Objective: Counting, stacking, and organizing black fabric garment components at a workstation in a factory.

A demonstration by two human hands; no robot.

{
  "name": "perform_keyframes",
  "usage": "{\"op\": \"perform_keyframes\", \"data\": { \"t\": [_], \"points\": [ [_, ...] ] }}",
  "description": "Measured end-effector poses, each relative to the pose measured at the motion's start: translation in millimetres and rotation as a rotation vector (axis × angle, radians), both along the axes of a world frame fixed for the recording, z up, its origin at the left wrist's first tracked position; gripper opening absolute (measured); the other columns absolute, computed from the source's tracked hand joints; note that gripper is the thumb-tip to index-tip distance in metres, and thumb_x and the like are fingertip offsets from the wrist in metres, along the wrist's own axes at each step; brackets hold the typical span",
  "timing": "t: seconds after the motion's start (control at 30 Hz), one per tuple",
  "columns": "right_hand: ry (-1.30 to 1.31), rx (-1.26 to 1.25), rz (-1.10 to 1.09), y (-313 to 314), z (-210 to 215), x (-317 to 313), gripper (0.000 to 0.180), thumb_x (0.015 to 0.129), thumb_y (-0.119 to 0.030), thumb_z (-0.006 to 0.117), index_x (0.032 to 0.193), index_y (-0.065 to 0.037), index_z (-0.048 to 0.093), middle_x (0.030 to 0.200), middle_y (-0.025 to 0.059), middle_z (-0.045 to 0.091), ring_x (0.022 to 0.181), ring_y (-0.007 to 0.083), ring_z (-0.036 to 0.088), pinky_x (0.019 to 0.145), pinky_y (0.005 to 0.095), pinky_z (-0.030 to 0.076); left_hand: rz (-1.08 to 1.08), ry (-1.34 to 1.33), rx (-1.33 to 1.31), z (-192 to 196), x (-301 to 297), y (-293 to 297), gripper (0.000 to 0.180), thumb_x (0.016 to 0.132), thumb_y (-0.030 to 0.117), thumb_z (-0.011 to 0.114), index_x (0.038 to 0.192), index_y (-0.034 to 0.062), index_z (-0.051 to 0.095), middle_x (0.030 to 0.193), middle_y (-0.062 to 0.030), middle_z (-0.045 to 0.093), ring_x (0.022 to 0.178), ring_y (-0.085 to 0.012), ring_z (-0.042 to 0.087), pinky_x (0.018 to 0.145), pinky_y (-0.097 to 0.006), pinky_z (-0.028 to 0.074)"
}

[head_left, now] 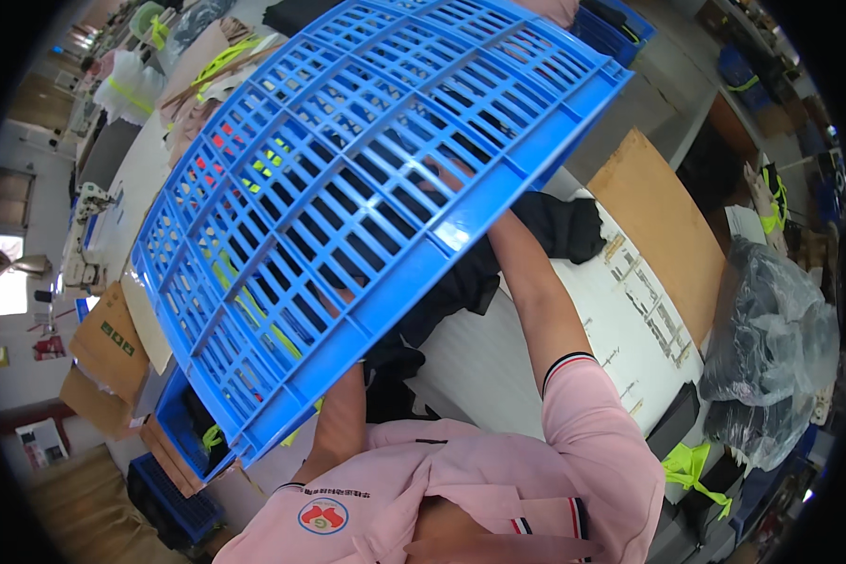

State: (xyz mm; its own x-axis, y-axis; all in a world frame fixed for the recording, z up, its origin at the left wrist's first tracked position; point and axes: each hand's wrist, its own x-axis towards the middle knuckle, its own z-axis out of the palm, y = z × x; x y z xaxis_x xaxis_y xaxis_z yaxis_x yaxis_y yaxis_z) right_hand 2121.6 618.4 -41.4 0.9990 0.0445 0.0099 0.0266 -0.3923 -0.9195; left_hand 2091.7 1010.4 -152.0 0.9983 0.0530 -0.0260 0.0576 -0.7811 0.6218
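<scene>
A large blue slatted plastic crate (367, 188) is held up and tilted, its underside facing me and filling the middle of the view. My right forearm reaches up to its lower edge, and my right hand (446, 174) shows only through the slats, gripping the crate. My left hand (340, 296) is likewise behind the slats, holding the crate from below. Black garments (559, 226) lie beneath the crate on the white table (498, 357). More dark cloth and neon yellow-green pieces show through the slats.
A brown cardboard sheet (658, 226) lies on the table at the right. A grey plastic bag (771, 329) bulges at the far right. Other blue crates (174, 498) stand at lower left beside cardboard boxes (113, 348). A sewing machine (89, 202) stands at the left.
</scene>
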Motion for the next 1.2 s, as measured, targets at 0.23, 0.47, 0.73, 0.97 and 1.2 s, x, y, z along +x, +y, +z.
{"op": "perform_keyframes", "data": {
  "t": [0.23, 0.47, 0.73, 0.97, 1.2],
  "points": [
    [0.071, 0.234, -0.242, -52.1, -31.3, -95.5, 0.050, 0.077, -0.015, 0.084, 0.125, -0.007, 0.069, 0.112, 0.0124, 0.075, 0.105, 0.0220, 0.069, 0.096, 0.0349, 0.052, -0.075, -0.035, -0.236, 87.6, -64.1, -110.2, 0.046, 0.071, 0.001, 0.083, 0.114, -0.0058, 0.066, 0.116, -0.0210, 0.070, 0.109, -0.0361, 0.067, 0.098, -0.043, 0.050],
    [0.138, 0.167, -0.628, -94.4, 15.2, -272.2, 0.052, 0.076, -0.011, 0.083, 0.125, -0.002, 0.068, 0.110, 0.0112, 0.075, 0.104, 0.0197, 0.068, 0.096, 0.0332, 0.050, -0.464, -0.091, -0.548, 71.9, -135.8, -177.5, 0.062, 0.073, 0.005, 0.081, 0.130, -0.0062, 0.059, 0.129, -0.0230, 0.064, 0.120, -0.0389, 0.062, 0.105, -0.042, 0.047],
    [0.050, 0.438, -1.209, -141.7, 61.0, -478.6, 0.046, 0.077, -0.001, 0.077, 0.122, 0.004, 0.068, 0.108, 0.0076, 0.074, 0.098, 0.0147, 0.067, 0.091, 0.0305, 0.053, -0.978, -0.041, -0.652, 121.5, -221.1, -328.3, 0.066, 0.070, 0.004, 0.081, 0.132, -0.0034, 0.058, 0.130, -0.0214, 0.063, 0.121, -0.0392, 0.061, 0.103, -0.041, 0.049],
    [-0.072, 0.142, -1.538, -211.3, 83.5, -587.8, 0.046, 0.082, -0.007, 0.074, 0.126, 0.001, 0.067, 0.106, 0.0105, 0.075, 0.093, 0.0208, 0.070, 0.088, 0.0316, 0.053, -1.159, 0.111, -0.747, 154.1, -293.1, -463.5, 0.077, 0.070, 0.006, 0.081, 0.141, 0.0031, 0.052, 0.136, -0.0210, 0.056, 0.121, -0.0434, 0.060, 0.102, -0.043, 0.050],
    [0.777, -0.553, -1.735, -244.2, -4.0, -637.2, 0.072, 0.083, -0.046, 0.077, 0.143, -0.012, 0.055, 0.139, 0.0253, 0.056, 0.125, 0.0457, 0.057, 0.104, 0.0519, 0.048, -1.437, 0.215, -0.330, 117.0, -303.6, -516.2, 0.110, 0.075, 0.040, 0.087, 0.161, 0.0228, 0.021, 0.157, -0.0299, 0.029, 0.123, -0.0551, 0.054, 0.101, -0.051, 0.052]
  ]
}}
